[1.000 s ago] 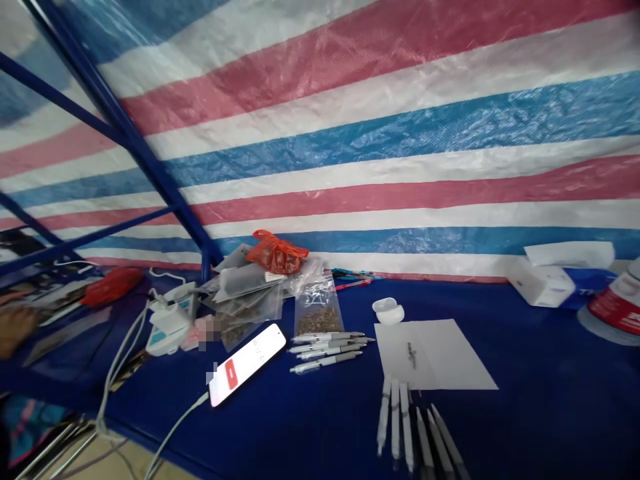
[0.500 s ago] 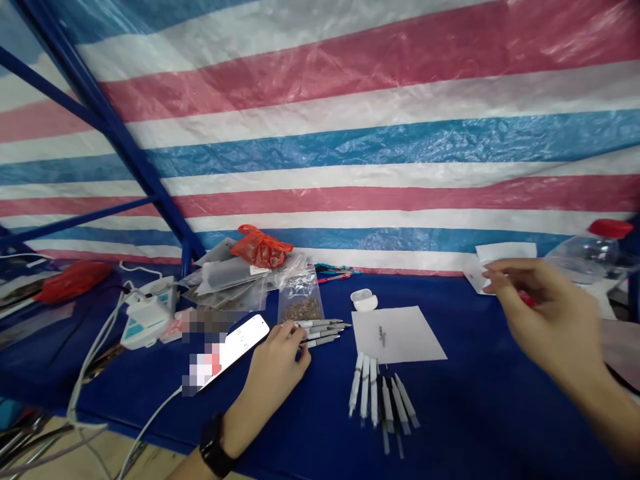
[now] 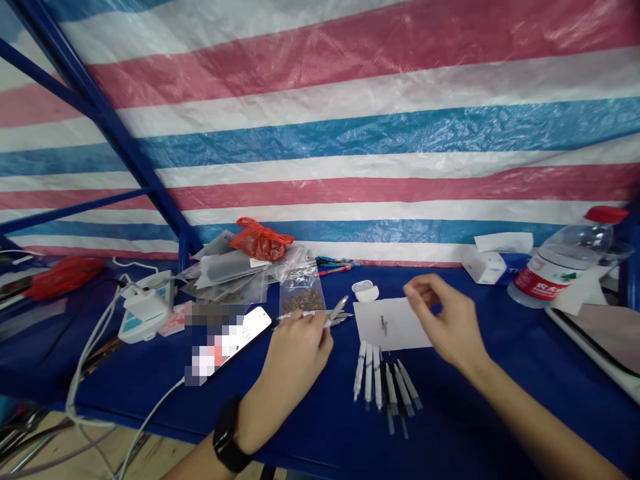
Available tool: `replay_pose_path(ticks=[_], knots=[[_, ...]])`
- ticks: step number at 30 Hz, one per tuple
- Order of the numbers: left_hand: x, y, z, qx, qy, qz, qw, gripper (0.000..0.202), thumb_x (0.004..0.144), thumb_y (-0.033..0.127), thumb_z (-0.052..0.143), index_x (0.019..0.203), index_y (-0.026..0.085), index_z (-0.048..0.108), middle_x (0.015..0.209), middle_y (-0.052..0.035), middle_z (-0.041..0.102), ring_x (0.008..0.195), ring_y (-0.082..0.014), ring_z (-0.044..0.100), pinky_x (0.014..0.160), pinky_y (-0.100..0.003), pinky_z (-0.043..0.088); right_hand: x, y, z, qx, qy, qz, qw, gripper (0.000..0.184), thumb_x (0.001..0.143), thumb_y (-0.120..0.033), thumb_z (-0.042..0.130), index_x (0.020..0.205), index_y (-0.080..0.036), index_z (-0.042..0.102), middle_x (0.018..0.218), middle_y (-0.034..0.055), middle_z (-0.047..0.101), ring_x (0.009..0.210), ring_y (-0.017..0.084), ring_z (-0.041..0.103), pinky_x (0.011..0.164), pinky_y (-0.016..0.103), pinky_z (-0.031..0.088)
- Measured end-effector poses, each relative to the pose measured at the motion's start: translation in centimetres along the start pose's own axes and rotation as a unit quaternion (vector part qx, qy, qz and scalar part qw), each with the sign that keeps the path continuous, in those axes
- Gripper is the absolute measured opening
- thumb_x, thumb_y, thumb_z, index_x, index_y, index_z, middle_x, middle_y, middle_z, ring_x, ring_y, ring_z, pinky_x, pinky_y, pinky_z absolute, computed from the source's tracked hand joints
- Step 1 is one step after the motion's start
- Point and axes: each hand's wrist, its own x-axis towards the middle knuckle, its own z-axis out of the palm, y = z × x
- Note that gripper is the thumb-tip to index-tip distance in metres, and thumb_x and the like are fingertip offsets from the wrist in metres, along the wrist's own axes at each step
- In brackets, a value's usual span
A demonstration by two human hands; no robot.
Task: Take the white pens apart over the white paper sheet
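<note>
My left hand (image 3: 303, 340), wearing a black wristband, is closed on a pen (image 3: 339, 308) whose pale grey tip points up and right. More grey and white pens (image 3: 345, 319) lie just beyond that hand. My right hand (image 3: 447, 320) hovers over the right edge of a white sheet of paper (image 3: 367, 333), with thumb and fingertips pinched; whatever may be between them is hidden. Small grey pieces (image 3: 384, 325) rest on the sheet. In front of it, several white and grey pen parts (image 3: 377, 380) with clear ends lie fanned out on the blue table.
A lit phone (image 3: 245, 340) on a cable and a power strip (image 3: 147, 310) lie to the left. Behind are a bag of small brown parts (image 3: 303, 300), a red plastic bag (image 3: 263, 239) and an open white case (image 3: 365, 291). A bottle (image 3: 565, 260) and a tissue box (image 3: 485, 265) stand right.
My right hand has come left from beside the bottle and tissue box to the paper's edge. My left hand has shifted right and now raises a pen from the group.
</note>
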Motion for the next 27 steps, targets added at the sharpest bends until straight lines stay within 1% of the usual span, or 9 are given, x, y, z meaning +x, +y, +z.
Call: replay_pose_path(ticks=[3,4,9,14,16,19,21,23,27], knots=[[1.9,2.4,-0.7,-0.038,0.024,0.084,0.995,0.018,0.097,0.016,0.046,0.093,0.019,0.064,0.088,-0.0083,0.070,0.096,-0.0278,0.064,0.085,-0.039,0.051,-0.7,-0.8,1.7,0.059,-0.163,0.073,0.982,0.058,0.087,-0.074,0.048,0.057,-0.023,0.052,0.048,-0.0006,0.054,0.046,0.015,0.050,0.050,0.028,0.038],[2.8,3.2,-0.7,-0.047,0.036,0.113,0.992,0.018,0.099,0.017,0.045,0.096,0.018,0.063,0.093,-0.0094,0.070,0.099,-0.0284,0.064,0.087,-0.041,0.050,-0.6,-0.9,2.1,0.091,-0.178,0.101,0.975,0.064,0.086,-0.079,0.044,0.054,-0.023,0.049,0.045,-0.0008,0.051,0.045,0.015,0.048,0.050,0.029,0.038],[6.4,5.6,1.7,-0.155,0.043,0.201,0.966,0.023,0.105,0.017,0.032,0.105,0.019,0.055,0.100,-0.0082,0.068,0.093,-0.0230,0.067,0.077,-0.033,0.050,0.1,0.2,2.7,0.172,-0.039,0.184,0.967,0.072,0.073,-0.089,0.052,0.045,-0.026,0.030,0.042,-0.0054,0.031,0.042,0.011,0.033,0.047,0.029,0.031],[5.5,6.1,4.5,-0.260,0.015,0.147,0.954,0.021,0.105,0.030,0.033,0.096,0.022,0.050,0.072,0.0001,0.058,0.066,-0.0190,0.061,0.063,-0.028,0.042,-1.3,1.6,2.9,0.214,-0.050,0.193,0.956,0.071,0.072,-0.090,0.053,0.052,-0.027,0.029,0.047,-0.0080,0.025,0.045,0.009,0.023,0.044,0.028,0.023],[4.8,5.8,4.7,-0.367,-0.006,0.138,0.920,0.028,0.105,0.037,0.034,0.086,0.022,0.047,0.064,0.0025,0.049,0.059,-0.0164,0.054,0.060,-0.026,0.039,-1.8,1.6,2.9,0.221,-0.089,0.164,0.957,0.069,0.076,-0.089,0.052,0.055,-0.026,0.030,0.049,-0.0082,0.025,0.046,0.009,0.023,0.044,0.028,0.024],[4.3,5.2,4.1,-0.545,-0.084,0.166,0.817,0.044,0.103,0.055,0.030,0.078,0.022,0.043,0.057,0.0057,0.037,0.049,-0.0119,0.039,0.053,-0.024,0.034,-2.0,1.1,2.4,0.217,-0.137,0.101,0.961,0.066,0.082,-0.085,0.049,0.058,-0.025,0.035,0.052,-0.0069,0.031,0.049,0.011,0.029,0.048,0.028,0.030],[4.3,4.9,3.6,-0.597,-0.117,0.172,0.775,0.050,0.101,0.063,0.029,0.079,0.021,0.045,0.056,0.0079,0.031,0.047,-0.0103,0.032,0.050,-0.024,0.032,-1.8,0.6,1.9,0.211,-0.136,0.060,0.966,0.065,0.085,-0.083,0.047,0.058,-0.025,0.037,0.053,-0.0054,0.035,0.050,0.012,0.034,0.050,0.028,0.035],[4.2,4.7,3.4,-0.564,-0.086,0.176,0.802,0.048,0.102,0.060,0.029,0.081,0.021,0.046,0.058,0.0072,0.033,0.049,-0.0109,0.035,0.052,-0.024,0.034,-1.6,0.4,1.6,0.200,-0.113,0.038,0.973,0.063,0.086,-0.080,0.049,0.058,-0.024,0.040,0.053,-0.0043,0.038,0.052,0.013,0.038,0.051,0.029,0.037],[4.1,4.7,3.7,-0.325,0.054,0.174,0.928,0.033,0.106,0.038,0.028,0.088,0.021,0.049,0.076,-0.0012,0.056,0.068,-0.0178,0.058,0.064,-0.028,0.042,-1.4,0.6,1.6,0.193,-0.084,0.051,0.976,0.052,0.083,-0.071,0.063,0.066,-0.023,0.051,0.054,-0.0053,0.041,0.051,0.013,0.038,0.051,0.028,0.037]])
